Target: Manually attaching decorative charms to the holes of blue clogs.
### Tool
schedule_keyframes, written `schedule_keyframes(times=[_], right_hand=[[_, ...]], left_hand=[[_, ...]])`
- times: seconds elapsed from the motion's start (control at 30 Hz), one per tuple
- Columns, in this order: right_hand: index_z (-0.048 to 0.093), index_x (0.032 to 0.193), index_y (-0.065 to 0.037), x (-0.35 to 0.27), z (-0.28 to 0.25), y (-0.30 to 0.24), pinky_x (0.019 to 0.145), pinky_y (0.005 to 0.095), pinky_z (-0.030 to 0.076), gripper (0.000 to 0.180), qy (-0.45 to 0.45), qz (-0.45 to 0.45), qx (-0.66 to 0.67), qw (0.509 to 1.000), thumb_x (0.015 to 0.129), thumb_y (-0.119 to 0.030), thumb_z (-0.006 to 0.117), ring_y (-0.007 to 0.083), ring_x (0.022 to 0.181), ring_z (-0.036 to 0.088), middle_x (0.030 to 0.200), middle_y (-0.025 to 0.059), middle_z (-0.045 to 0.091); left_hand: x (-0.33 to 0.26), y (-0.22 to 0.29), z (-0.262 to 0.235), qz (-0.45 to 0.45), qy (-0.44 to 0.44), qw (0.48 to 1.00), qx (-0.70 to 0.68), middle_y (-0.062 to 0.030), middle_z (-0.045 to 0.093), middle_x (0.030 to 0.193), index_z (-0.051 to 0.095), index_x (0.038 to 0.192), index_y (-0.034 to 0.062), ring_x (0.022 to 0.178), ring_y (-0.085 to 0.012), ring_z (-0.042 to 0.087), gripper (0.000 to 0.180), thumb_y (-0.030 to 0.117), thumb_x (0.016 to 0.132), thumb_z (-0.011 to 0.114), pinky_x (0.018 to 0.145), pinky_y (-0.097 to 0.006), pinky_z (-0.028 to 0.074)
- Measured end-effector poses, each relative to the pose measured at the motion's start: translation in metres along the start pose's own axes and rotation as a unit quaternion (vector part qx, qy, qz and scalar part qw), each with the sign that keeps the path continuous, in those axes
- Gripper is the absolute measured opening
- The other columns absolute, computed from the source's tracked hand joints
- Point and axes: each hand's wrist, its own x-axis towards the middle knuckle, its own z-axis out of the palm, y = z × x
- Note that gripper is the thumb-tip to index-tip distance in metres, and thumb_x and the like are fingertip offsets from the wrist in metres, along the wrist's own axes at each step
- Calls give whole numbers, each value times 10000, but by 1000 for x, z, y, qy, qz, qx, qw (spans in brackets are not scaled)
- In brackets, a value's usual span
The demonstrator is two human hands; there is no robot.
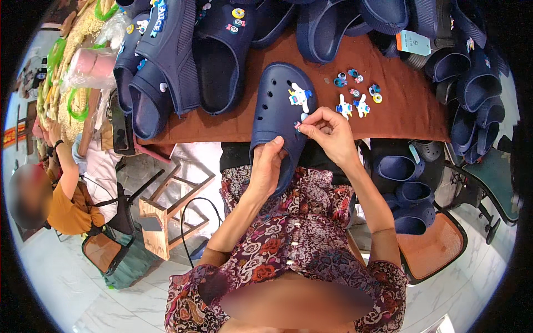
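We have the navy clog [278, 114] in front of the body, its toe resting over the brown cloth [408, 105]. Our left hand [266, 166] holds it at the opening, the thumb on the upper's edge; where its other fingers press, we cannot tell well. Our right hand [331, 136] keeps thumb and forefinger narrow, around a small charm [297, 126] at the clog's side, below the white charm [300, 98]. Whether its back is already in a hole, we cannot see. To do this fitting well, we judge, we should support the upper from inside, put the charm straight over its hole, push with even pressure, and avoid bumping the white charm.
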Motion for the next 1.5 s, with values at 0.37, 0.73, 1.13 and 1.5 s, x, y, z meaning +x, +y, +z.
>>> schedule_keyframes(times=[0.37, 0.73, 1.13, 1.5], right_hand=[[625, 830, 0, -18, 25, 18, 623, 210, 460, 115, 127, -34, 5, 991, 867, -80, 699, 54, 704, 571, 849, 20, 600], [576, 1031, 2, -22, 10, 16, 678, 227, 518, 215, 116, -76, 72, 988, 875, -83, 696, 84, 793, 582, 928, 40, 604], [549, 984, -24, -2, -2, 1, 614, 194, 487, 293, 42, -19, 24, 999, 801, -84, 771, 52, 684, 561, 833, 12, 574], [559, 924, -16, 6, -5, 2, 634, 212, 474, 247, 18, -36, -48, 998, 803, -83, 764, 62, 715, 539, 840, 5, 561]], left_hand=[[-3, -7, 1, 17, 4, 1000, -22, -114, 553, 1244, 436, 1297, -49, 1149, -184, 539, 495, 226, 911, 577, 1022, -351, 404], [-2, -3, 0, 13, -7, 1000, -26, -93, 553, 1298, 446, 1325, 15, 1212, -204, 510, 495, 262, 907, 542, 1048, -391, 352], [-4, -5, -4, 1, 0, 1000, -11, -107, 582, 1230, 483, 1264, -36, 1133, -197, 552, 460, 219, 891, 569, 987, -368, 412], [-1, -2, -4, -6, -15, 999, -39, -113, 615, 1136, 551, 1151, -56, 1036, -185, 589, 366, 191, 885, 592, 922, -345, 470]])
